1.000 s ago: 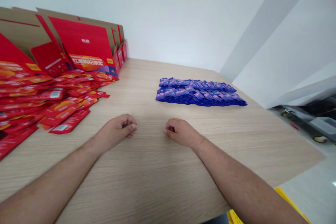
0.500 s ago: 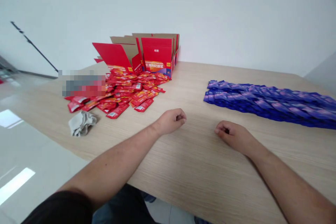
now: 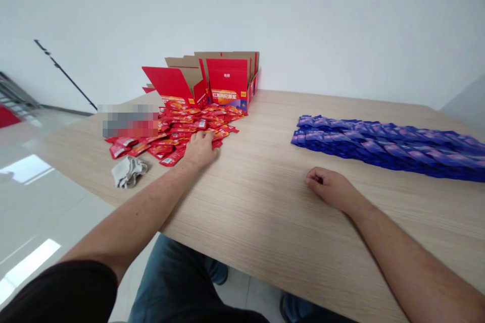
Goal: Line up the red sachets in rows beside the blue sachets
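Observation:
My left hand [image 3: 200,149] is at the near right edge of a heap of red sachets [image 3: 178,128]. Its fingers are apart and reach over the sachets there, partly covering the one beneath; I see no sachet lifted. My right hand [image 3: 329,185] rests on the wooden table [image 3: 261,202], loosely curled, with nothing visible in it. Beyond that hand, two long overlapping rows of blue-purple sachets [image 3: 379,144] stretch to the right edge.
Open red cardboard boxes [image 3: 227,78] stand behind the red heap against the wall. A crumpled pale grey cloth [image 3: 129,171] lies at the table's left edge. A blurred-out patch [image 3: 131,121] hides part of the heap. A thin black pole [image 3: 66,74] leans farther left.
My left hand has moved left and away from me, from the bare tabletop onto the red sachets, and its fingers have opened. My right hand stays curled in nearly the same place.

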`<state>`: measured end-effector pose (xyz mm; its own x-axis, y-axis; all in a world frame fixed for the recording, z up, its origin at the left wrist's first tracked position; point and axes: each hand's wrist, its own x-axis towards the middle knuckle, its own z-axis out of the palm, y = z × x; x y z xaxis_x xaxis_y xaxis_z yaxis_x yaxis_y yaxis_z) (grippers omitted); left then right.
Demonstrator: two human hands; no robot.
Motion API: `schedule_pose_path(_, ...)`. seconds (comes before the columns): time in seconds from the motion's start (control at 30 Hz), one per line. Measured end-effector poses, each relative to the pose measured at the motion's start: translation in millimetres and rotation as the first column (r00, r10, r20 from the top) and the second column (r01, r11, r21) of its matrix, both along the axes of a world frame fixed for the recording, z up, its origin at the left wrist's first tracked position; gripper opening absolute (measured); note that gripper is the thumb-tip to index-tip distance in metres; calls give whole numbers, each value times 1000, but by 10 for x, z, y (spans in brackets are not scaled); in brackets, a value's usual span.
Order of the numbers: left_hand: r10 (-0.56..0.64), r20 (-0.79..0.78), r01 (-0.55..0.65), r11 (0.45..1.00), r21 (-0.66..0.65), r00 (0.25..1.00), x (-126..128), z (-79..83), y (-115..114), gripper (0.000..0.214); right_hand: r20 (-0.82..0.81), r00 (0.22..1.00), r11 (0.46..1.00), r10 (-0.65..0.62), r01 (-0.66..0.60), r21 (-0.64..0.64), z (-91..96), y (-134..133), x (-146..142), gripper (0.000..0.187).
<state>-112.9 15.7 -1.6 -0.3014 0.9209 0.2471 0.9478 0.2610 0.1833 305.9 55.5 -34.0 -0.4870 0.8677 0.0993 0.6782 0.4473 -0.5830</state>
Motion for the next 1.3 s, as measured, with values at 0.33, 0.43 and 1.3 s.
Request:
schedule_pose_path(0.33,73,-73,-81,989,-122,995,-278,-78,248,84,-9,999,999,-42,42,-8,-3,-4,0,24)
schedule_pose_path(0.43,77,-77,-86,989,-122,994,-220,-108,276,90,-9,999,999,-52,51,-19,5,-9,-3,25)
schedule_pose_path(1.3,-213,0,209,958,-195,977,631,-195,-478,73,16,999,999,-41,41,-1,0,3,-12,20)
